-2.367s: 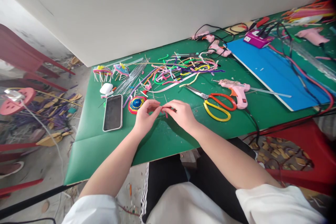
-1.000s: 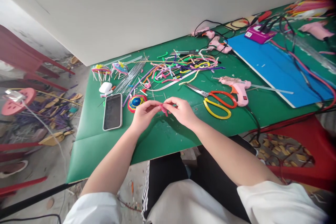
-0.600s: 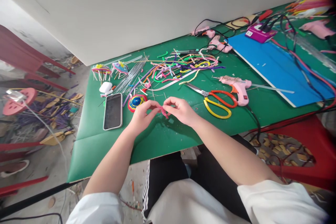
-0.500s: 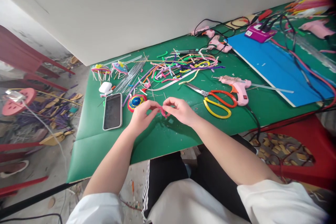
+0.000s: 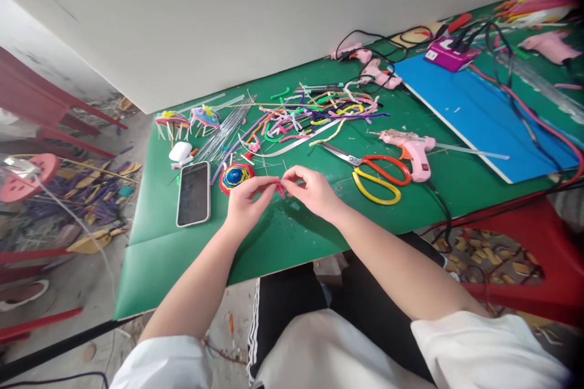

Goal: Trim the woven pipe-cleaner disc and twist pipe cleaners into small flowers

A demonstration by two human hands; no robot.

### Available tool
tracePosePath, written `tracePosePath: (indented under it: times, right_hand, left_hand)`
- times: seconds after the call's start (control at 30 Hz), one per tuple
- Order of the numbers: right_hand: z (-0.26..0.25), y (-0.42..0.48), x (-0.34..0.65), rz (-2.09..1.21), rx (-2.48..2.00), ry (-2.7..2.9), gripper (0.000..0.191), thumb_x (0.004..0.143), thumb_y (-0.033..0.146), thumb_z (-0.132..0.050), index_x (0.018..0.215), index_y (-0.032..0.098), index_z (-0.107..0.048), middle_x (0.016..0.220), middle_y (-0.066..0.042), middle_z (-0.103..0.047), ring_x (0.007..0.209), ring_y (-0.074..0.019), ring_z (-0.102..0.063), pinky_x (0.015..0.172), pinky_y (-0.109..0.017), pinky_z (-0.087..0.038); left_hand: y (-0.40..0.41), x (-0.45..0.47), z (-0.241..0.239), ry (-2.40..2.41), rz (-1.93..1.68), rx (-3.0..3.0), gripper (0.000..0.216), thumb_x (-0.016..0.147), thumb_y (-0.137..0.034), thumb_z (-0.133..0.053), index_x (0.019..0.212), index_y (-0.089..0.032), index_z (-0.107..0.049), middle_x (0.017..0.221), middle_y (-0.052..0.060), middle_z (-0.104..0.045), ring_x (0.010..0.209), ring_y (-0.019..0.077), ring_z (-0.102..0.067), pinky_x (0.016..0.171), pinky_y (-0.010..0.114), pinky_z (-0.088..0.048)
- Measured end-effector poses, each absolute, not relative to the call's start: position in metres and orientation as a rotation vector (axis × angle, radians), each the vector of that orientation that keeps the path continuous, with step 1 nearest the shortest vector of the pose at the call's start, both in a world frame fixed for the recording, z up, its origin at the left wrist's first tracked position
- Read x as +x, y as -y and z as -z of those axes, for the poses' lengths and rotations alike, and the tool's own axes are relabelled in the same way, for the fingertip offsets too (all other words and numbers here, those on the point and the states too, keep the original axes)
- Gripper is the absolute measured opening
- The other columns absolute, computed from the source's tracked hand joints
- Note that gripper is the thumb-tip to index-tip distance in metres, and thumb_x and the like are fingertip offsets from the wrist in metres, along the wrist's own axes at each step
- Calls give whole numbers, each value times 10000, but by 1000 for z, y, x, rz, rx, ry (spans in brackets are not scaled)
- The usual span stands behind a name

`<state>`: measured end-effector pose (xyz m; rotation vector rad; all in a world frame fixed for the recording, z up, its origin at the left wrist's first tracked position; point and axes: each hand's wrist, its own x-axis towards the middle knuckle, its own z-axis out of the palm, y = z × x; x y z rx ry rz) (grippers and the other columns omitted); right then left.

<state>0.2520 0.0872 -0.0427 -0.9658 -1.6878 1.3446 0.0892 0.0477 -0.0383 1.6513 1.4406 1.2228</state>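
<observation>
Between my two hands is a short pink pipe cleaner (image 5: 280,189), bent and mostly covered by fingertips. My left hand (image 5: 250,202) pinches its left side, and my right hand (image 5: 310,193) pinches it from the right. Both hands hover over the front part of the green table (image 5: 292,231). Just beyond my left hand lies a round coiled piece (image 5: 236,177) in red, yellow and blue. Scissors (image 5: 371,173) with one orange and one yellow handle lie to the right of my right hand. A heap of coloured pipe cleaners (image 5: 314,112) spreads behind the hands.
A phone (image 5: 194,193) and a white earbud case (image 5: 180,151) lie at left, near two small umbrella-like pieces (image 5: 205,115) and thin wires (image 5: 225,127). At right are a pink glue gun (image 5: 417,152), a blue board (image 5: 483,115), and a purple power strip (image 5: 451,53) with trailing cables.
The pink pipe cleaner's hanging loop looks smaller and more pressed together between the fingertips. Both hands stay nearly in place, and the view has shifted slightly.
</observation>
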Motion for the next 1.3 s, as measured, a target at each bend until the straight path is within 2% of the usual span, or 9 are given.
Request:
tracePosePath:
  times: [0.13, 0.4, 0.53, 0.7, 0.83, 0.97, 1.03, 1.17, 1.3]
  right_hand:
    - [40, -86, 252, -1255, -973, 1733, 128, 820, 289, -534, 756, 188, -578, 701, 8, -634, 610, -101, -580, 544, -212, -452]
    - [47, -86, 250, -1105, -970, 1811, 136, 838, 276, -533, 759, 194, -607, 705, 1, -660, 638, -113, -601, 595, -227, -470]
    - [48, -86, 250, -981, -989, 1854, 128, 837, 272, -541, 770, 191, -614, 730, -13, -657, 672, -124, -596, 600, -233, -460]
    - [47, -84, 249, -889, -982, 1906, 138, 844, 269, -535, 758, 184, -601, 757, -27, -636, 722, -129, -581, 622, -232, -453]
    - [46, -84, 249, -1043, -1008, 1840, 152, 852, 296, -519, 774, 191, -596, 738, -11, -629, 661, -115, -559, 602, -235, -428]
    - [46, -88, 250, -1436, -944, 1713, 222, 850, 366, -504, 753, 181, -582, 647, 11, -597, 534, -96, -503, 549, -243, -410]
    - [46, -90, 251, -1529, -897, 1660, 225, 839, 374, -517, 746, 177, -577, 649, 13, -593, 534, -93, -497, 551, -243, -412]
    - [45, -90, 250, -1399, -972, 1610, 180, 828, 339, -535, 749, 184, -584, 661, 22, -574, 556, -90, -480, 530, -228, -390]
    - [45, -87, 249, -1231, -1010, 1625, 120, 822, 282, -545, 769, 189, -599, 731, 5, -595, 656, -106, -533, 559, -220, -411]
  left_hand:
    - [-50, 89, 40, -1400, -1225, 1510, 251, 722, -267, -681, 959, -185, -689, 867, 41, -712, 788, 173, -676, 766, 298, -550]
    - [-53, 90, 40, -1424, -1291, 1473, 212, 679, -227, -718, 870, -176, -641, 785, 14, -681, 720, 134, -657, 698, 258, -541]
    - [-53, 92, 40, -1415, -1277, 1419, 257, 695, -237, -705, 930, -179, -617, 796, 19, -678, 727, 139, -663, 716, 271, -540]
    - [-55, 91, 42, -1430, -1273, 1419, 243, 723, -265, -681, 941, -182, -612, 774, 14, -676, 692, 135, -663, 662, 255, -543]
    - [-52, 92, 43, -1453, -1322, 1512, 230, 741, -244, -669, 957, -190, -611, 779, 7, -688, 689, 134, -672, 682, 260, -546]
    - [-47, 94, 42, -1514, -1388, 1755, 155, 755, -207, -653, 909, -197, -639, 800, 2, -704, 720, 130, -675, 710, 257, -552]
    - [-47, 95, 42, -1504, -1396, 1732, 201, 754, -214, -655, 954, -202, -637, 818, 8, -711, 742, 140, -679, 732, 274, -556]
    - [-52, 96, 40, -1390, -1289, 1353, 352, 738, -277, -676, 1072, -194, -601, 872, 41, -716, 750, 163, -683, 719, 313, -571]
    - [-55, 98, 38, -1321, -1177, 1119, 297, 669, -287, -735, 919, -162, -633, 761, 27, -709, 708, 157, -681, 671, 279, -567]
